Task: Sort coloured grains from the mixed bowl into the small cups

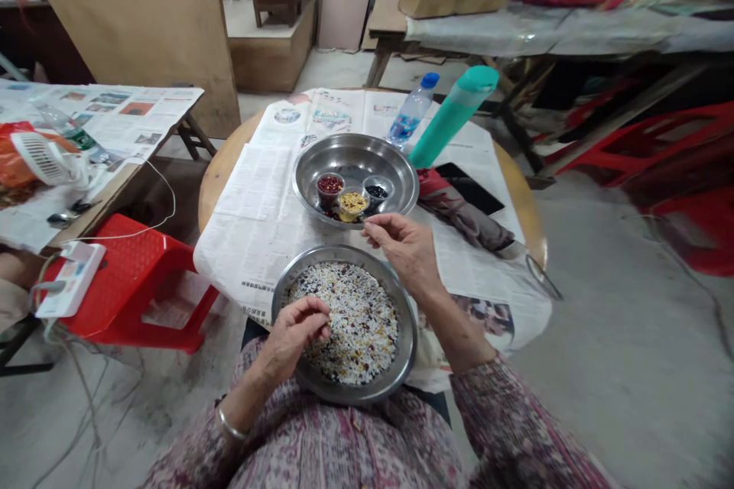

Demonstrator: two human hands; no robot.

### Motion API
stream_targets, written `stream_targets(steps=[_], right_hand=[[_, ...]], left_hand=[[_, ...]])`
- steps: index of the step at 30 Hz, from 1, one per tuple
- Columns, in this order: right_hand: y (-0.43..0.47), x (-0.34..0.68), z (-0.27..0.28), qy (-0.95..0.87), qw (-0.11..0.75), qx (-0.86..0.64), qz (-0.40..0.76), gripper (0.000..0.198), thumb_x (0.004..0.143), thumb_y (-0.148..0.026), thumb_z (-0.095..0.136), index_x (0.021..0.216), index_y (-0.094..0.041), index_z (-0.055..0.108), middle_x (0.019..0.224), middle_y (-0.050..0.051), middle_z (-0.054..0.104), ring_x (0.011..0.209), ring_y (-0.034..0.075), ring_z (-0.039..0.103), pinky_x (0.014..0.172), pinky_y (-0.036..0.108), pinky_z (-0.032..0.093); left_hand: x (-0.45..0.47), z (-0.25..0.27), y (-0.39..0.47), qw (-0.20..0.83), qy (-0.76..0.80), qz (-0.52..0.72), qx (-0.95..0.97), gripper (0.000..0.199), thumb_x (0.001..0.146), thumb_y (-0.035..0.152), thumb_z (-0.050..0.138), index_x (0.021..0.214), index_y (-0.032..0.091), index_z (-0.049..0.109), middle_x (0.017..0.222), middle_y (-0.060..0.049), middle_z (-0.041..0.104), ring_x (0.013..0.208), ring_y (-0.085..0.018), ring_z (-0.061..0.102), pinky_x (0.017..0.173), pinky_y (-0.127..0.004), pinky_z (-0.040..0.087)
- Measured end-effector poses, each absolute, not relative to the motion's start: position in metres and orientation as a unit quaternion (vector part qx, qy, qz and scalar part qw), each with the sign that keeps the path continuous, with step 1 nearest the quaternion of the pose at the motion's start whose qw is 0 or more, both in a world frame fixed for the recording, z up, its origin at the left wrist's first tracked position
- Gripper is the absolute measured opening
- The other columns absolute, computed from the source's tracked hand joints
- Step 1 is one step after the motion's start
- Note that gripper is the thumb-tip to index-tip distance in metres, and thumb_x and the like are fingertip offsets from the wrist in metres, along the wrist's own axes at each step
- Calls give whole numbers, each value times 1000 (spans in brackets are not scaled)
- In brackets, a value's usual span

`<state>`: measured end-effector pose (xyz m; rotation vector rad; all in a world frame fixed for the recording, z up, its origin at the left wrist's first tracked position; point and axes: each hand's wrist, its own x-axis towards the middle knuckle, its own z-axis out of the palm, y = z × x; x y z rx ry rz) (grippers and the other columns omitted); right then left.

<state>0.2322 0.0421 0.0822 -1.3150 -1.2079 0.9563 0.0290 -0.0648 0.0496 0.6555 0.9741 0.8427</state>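
A steel bowl (408,344) close to my body holds white grains (358,313) mixed with dark red, yellow and black bits. Over its left side hovers my left hand (301,330), thumb and fingertips pinched together; whatever they hold is too small to name. My right hand (404,248) is at the near rim of a second steel bowl (326,153), also pinched, its contents hidden. Inside that second bowl stand three small clear cups: one of dark red beans (330,184), one of yellow kernels (352,202) and one of black beans (375,191). Some loose bits lie beside the cups.
Newspaper (235,221) covers the round table. Behind the far bowl are a water bottle (411,111) and a teal cylinder (456,116); a folded umbrella (470,214) and a dark flat device (473,187) lie right. A red stool (131,283) with a power strip (72,279) stands left.
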Motion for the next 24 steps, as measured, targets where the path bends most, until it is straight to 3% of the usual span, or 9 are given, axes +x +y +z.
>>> stream_targets(steps=[9, 14, 20, 24], right_hand=[[126, 215, 96, -610, 490, -562, 268, 17, 78, -32, 64, 81, -17, 72, 74, 3, 72, 67, 14, 62, 68, 32, 50], [148, 215, 98, -604, 473, -589, 255, 27, 82, -33, 60, 98, -16, 74, 72, 4, 72, 68, 17, 64, 70, 34, 52], [73, 229, 82, -554, 514, -563, 334, 28, 81, -36, 62, 97, -16, 73, 74, 3, 71, 64, 13, 61, 63, 29, 49], [-4, 226, 57, -520, 483, -601, 368, 28, 82, -41, 64, 93, -17, 73, 71, 2, 70, 63, 14, 60, 59, 27, 48]], left_hand=[[31, 43, -65, 757, 441, 394, 279, 26, 71, 30, 79, 87, 14, 66, 70, 2, 59, 65, -8, 53, 65, -20, 37], [31, 41, -65, 758, 439, 401, 267, 26, 70, 29, 79, 85, 14, 65, 71, 3, 57, 65, -8, 53, 65, -21, 37], [31, 47, -65, 744, 449, 413, 275, 27, 71, 31, 79, 87, 15, 65, 70, 3, 58, 64, -8, 51, 64, -21, 38], [33, 51, -65, 751, 426, 437, 253, 30, 68, 31, 83, 87, 15, 65, 73, 3, 58, 64, -7, 50, 63, -20, 39]])
